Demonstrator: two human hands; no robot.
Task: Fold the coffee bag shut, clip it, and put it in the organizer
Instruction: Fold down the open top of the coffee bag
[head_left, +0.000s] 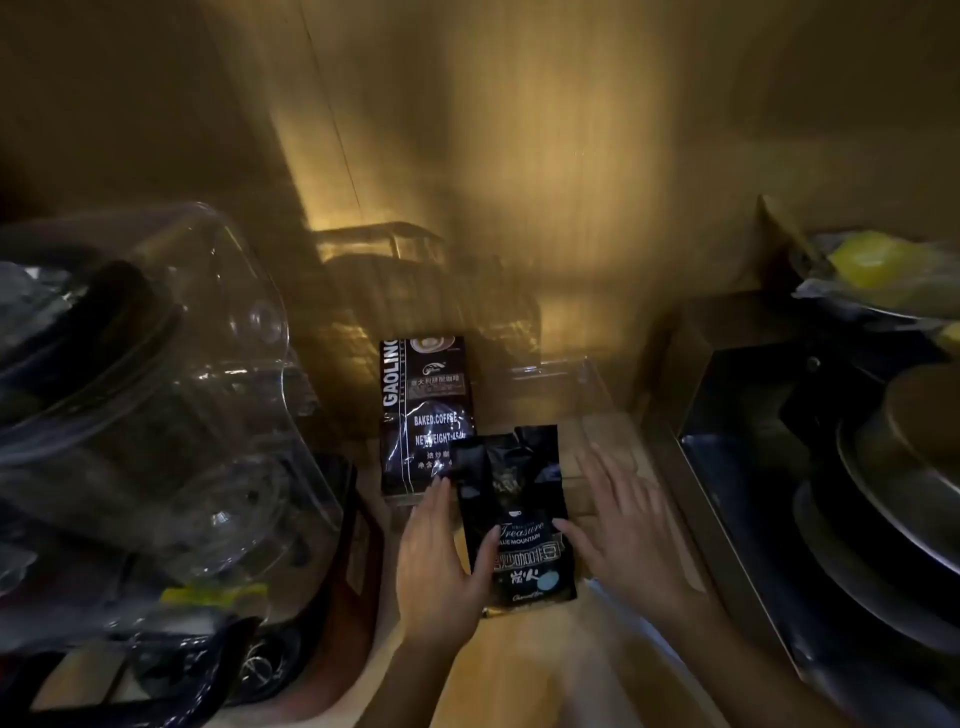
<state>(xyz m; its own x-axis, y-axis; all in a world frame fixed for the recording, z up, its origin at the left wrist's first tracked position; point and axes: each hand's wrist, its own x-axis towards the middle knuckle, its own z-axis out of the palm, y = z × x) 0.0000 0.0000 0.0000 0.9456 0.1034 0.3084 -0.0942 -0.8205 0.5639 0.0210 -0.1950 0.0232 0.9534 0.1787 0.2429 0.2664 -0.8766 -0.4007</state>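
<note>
A small black coffee bag (519, 519) with "Treasure" lettering stands on the wooden counter, its crumpled top open and unfolded. My left hand (441, 561) cups its left side with the thumb on the front. My right hand (623, 525) touches its right edge, fingers spread, thumb on the front. Behind it lies a larger dark coffee bag (423, 410) marked "GAOLING", inside a clear plastic organizer (566, 371) against the back wall. No clip is visible.
A big clear plastic container (156, 389) and a dark appliance (332, 597) crowd the left. A sunken dark stove top with a metal pot and lid (904, 493) lies right. A yellow bag (878, 265) sits at the far right. Lighting is dim.
</note>
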